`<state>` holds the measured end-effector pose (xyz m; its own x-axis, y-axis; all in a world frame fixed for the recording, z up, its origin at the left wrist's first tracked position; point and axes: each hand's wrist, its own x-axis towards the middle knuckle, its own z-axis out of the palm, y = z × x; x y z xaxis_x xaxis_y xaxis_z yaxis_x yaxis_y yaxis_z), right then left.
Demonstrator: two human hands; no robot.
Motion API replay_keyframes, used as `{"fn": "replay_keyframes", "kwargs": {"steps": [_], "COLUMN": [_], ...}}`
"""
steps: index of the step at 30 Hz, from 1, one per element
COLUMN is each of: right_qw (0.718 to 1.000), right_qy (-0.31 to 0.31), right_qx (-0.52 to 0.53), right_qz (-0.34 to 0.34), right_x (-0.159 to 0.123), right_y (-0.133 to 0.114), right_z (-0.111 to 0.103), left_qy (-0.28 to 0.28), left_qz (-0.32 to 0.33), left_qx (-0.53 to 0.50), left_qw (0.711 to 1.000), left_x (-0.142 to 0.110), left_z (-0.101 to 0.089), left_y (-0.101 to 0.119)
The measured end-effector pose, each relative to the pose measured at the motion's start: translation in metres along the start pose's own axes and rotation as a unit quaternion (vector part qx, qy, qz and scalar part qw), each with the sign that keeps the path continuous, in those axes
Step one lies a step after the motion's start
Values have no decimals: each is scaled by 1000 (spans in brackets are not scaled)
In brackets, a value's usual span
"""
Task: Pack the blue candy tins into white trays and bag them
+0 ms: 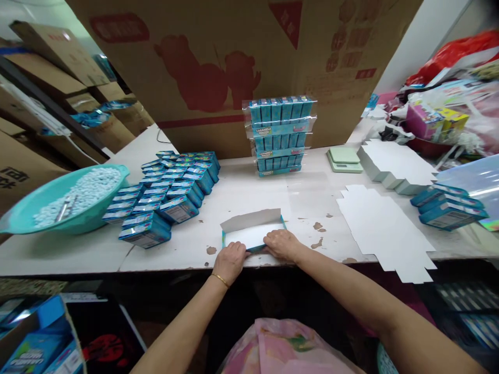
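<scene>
A shallow cardboard display box (252,236), white inside and blue outside, lies near the table's front edge with its back panel standing up. My left hand (231,259) grips its front left part, fingers curled over the wall. Toward the front right corner, my right hand (281,244) is closed on the same box's edge. Nothing shows inside the box. Behind it stand stacked display boxes (277,137) filled with small blue boxes. To the left, many small blue boxes (171,189) are set in rows.
A turquoise basin (113,195) of pale blue pieces stands at far left. On the right lie flat white box blanks (384,223), a thicker stack of blanks (397,161), a pale green scale (344,159) and several blue boxes (448,208). A large carton (234,62) rises behind the table.
</scene>
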<state>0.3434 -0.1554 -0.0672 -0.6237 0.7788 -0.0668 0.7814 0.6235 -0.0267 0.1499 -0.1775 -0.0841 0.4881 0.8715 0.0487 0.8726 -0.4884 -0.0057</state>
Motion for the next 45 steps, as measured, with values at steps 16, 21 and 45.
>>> {"fn": "replay_keyframes", "kwargs": {"steps": [16,21,45], "right_qw": [993,980,998], "right_qy": [81,87,35], "right_qx": [-71,-104,29], "right_qz": [-44,-145,-48], "right_x": [60,30,33], "right_y": [44,48,45], "right_z": [-40,-35,-25], "left_qy": [-151,-129,-150], "left_qz": [-249,-175,-123], "left_qx": [-317,-373,4], "left_qw": [903,902,981], "left_x": [55,27,5], "left_z": [-51,-38,-31], "left_y": [-56,-46,-10]}}
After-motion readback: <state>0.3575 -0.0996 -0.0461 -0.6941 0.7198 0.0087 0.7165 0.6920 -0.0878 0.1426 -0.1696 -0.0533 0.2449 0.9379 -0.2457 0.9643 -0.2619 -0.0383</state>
